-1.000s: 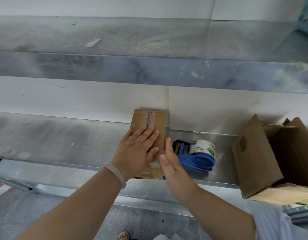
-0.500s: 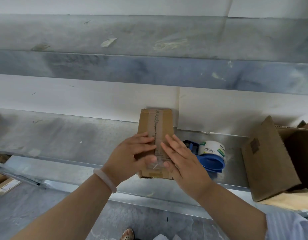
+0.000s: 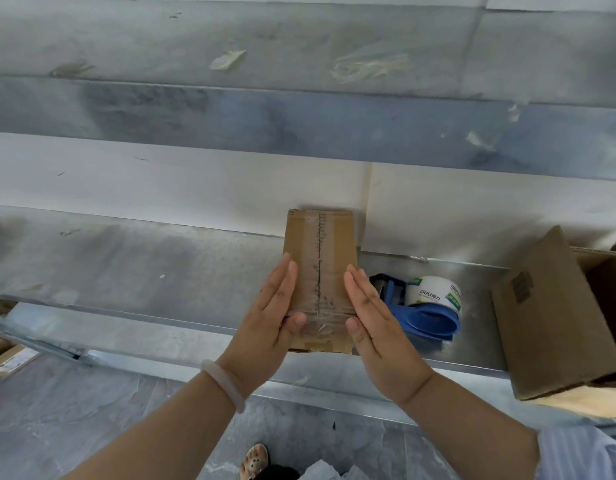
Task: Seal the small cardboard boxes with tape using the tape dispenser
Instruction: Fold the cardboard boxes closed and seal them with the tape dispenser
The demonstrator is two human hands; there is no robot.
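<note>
A small cardboard box [image 3: 320, 258] lies flat on the metal shelf [image 3: 126, 265], with clear tape running along its top seam and crinkled tape across its near end. My left hand [image 3: 268, 327] lies flat against the box's left side and my right hand [image 3: 376, 327] against its right side. Both have straight fingers and a thumb resting on the taped near end. The blue tape dispenser [image 3: 428, 306], loaded with a white roll, lies on the shelf just right of my right hand, untouched.
A large open cardboard box [image 3: 549, 313] stands on the shelf at the right. An upper metal shelf [image 3: 299, 126] overhangs at the back. Flat boxes [image 3: 8, 358] lie on the floor at the left. A sandalled foot [image 3: 254, 462] shows below.
Both hands have slid off the top of the box, where they pressed the tape, out to its left and right sides. The tape dispenser has stayed where it was.
</note>
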